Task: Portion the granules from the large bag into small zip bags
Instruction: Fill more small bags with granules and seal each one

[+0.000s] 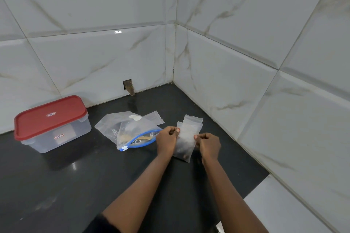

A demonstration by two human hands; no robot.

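A small clear zip bag (184, 144) hangs upright between my hands, with dark granules gathered at its bottom. My left hand (167, 141) pinches its top left edge and my right hand (208, 144) pinches its top right edge. The large bag (130, 131), clear with a blue zip strip, lies on the black counter to the left of my hands, its mouth facing me. Several empty small zip bags (192, 120) lie stacked just behind the held one. One more empty small bag (156, 117) lies behind the large bag.
A clear plastic box with a red lid (51, 123) stands at the left on the black counter (75, 185). Tiled walls meet in a corner behind the bags, and the right wall runs close beside my right hand. A hole in the wall (128, 87) sits near the corner.
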